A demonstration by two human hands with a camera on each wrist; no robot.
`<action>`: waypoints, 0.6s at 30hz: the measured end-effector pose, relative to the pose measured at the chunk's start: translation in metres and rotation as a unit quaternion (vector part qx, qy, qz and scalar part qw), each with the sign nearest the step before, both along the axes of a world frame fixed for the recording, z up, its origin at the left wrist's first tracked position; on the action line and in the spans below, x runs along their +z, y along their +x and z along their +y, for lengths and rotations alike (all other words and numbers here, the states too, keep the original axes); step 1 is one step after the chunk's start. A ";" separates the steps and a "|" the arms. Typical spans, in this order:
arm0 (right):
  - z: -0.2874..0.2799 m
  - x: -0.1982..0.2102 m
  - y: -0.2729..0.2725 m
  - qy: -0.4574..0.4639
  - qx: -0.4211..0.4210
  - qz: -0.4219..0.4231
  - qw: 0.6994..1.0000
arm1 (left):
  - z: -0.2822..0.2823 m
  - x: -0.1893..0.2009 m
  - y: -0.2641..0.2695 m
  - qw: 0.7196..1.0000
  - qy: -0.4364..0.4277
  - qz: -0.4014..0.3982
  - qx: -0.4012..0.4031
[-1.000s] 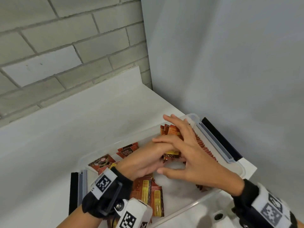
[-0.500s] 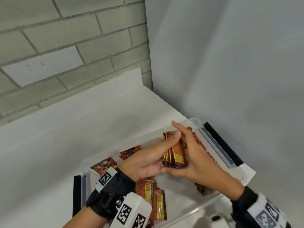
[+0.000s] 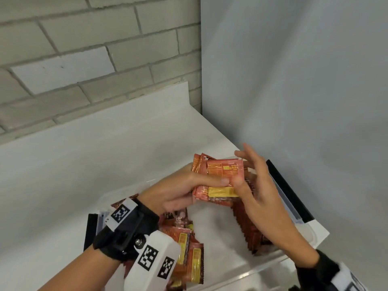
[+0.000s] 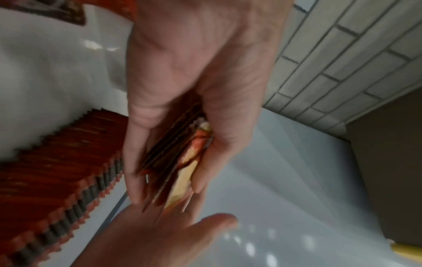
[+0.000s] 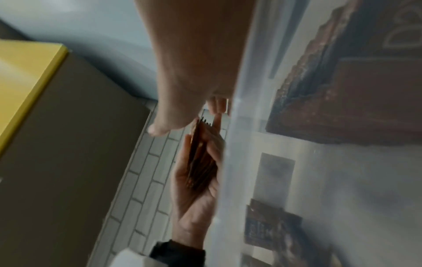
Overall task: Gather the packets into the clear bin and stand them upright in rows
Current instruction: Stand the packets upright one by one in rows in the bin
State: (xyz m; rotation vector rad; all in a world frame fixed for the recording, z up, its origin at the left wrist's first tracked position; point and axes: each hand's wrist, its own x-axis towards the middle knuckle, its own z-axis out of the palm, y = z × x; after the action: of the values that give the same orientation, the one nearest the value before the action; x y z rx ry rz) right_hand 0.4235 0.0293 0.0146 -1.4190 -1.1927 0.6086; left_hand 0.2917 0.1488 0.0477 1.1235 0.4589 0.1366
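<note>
My left hand [image 3: 184, 185] grips a stack of orange-red packets [image 3: 220, 171] above the clear bin [image 3: 264, 267], thumb across the stack's front. My right hand [image 3: 256, 196] lies against the stack's right end with straight fingers, its thumb touching the front packet. In the left wrist view the packets [image 4: 173, 162] sit between the fingers and thumb of my left hand [image 4: 194, 72], and their ends meet the flat palm of my right hand [image 4: 148, 234]. A row of upright packets [image 3: 249, 225] runs along the bin's right wall. Loose packets [image 3: 189, 248] lie flat at its near left.
The bin sits on a white counter [image 3: 105, 164] in a corner between a brick wall and a plain grey wall. Black latches [image 3: 289, 194] flank the bin's ends. The counter's edge [image 3: 321, 236] is just right of the bin. A yellow-edged box [image 5: 23, 81] shows in the right wrist view.
The stack has come up out of the bin and turned its flat face toward me. My right hand shifted from cupping the stack to its right end, fingers straightened.
</note>
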 end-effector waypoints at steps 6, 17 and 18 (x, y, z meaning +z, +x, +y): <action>0.004 0.003 0.015 0.033 -0.090 0.124 0.988 | 0.018 0.018 0.029 0.996 0.046 0.018 -0.072; 0.001 0.014 0.015 0.152 -0.067 0.155 0.974 | 0.038 0.008 0.032 1.000 -0.007 -0.002 -0.026; 0.001 0.014 0.015 0.158 -0.059 0.152 0.974 | 0.041 0.008 0.031 1.000 -0.012 -0.002 -0.024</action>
State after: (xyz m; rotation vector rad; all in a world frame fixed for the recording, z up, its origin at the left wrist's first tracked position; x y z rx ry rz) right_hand 0.4382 0.0302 0.0284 -1.0742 -0.9084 0.5046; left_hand 0.3222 0.1897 0.0553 1.1102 0.4289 0.0900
